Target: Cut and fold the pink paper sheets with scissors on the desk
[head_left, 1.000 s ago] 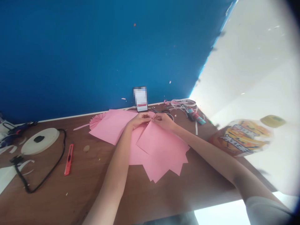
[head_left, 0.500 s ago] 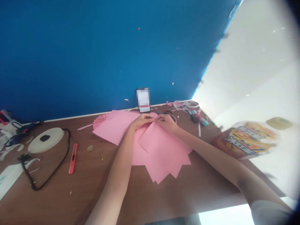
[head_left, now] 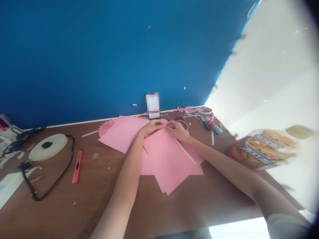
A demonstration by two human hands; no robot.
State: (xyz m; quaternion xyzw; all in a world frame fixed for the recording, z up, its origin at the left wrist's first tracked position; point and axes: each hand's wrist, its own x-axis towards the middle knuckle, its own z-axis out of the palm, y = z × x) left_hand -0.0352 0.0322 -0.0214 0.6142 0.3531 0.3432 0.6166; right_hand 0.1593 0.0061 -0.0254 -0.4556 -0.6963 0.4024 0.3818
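Both my hands meet at the far edge of a pink paper sheet (head_left: 164,156) lying on a pile of pink sheets (head_left: 122,132) on the brown table (head_left: 99,199). My left hand (head_left: 151,127) pinches the sheet's far edge, fingers closed on it. My right hand (head_left: 178,128) pinches the same edge close beside it. A narrow folded strip (head_left: 185,152) runs along the sheet's right side, below my right wrist. A pleated pink paper fan (head_left: 106,127) peeks out at the pile's left.
A red utility knife (head_left: 77,162) lies left of the pile. Further left are a white round disc (head_left: 47,147) and a black cable (head_left: 50,186). A phone (head_left: 153,105) leans on the blue wall. Scissors, pens and paper strips (head_left: 201,118) lie behind; a snack bag (head_left: 261,147) is at right.
The top pink sheet, earlier lifted and tilted, now lies flatter on the pile with a narrow fold along its right edge. Both hands stayed at its far edge.
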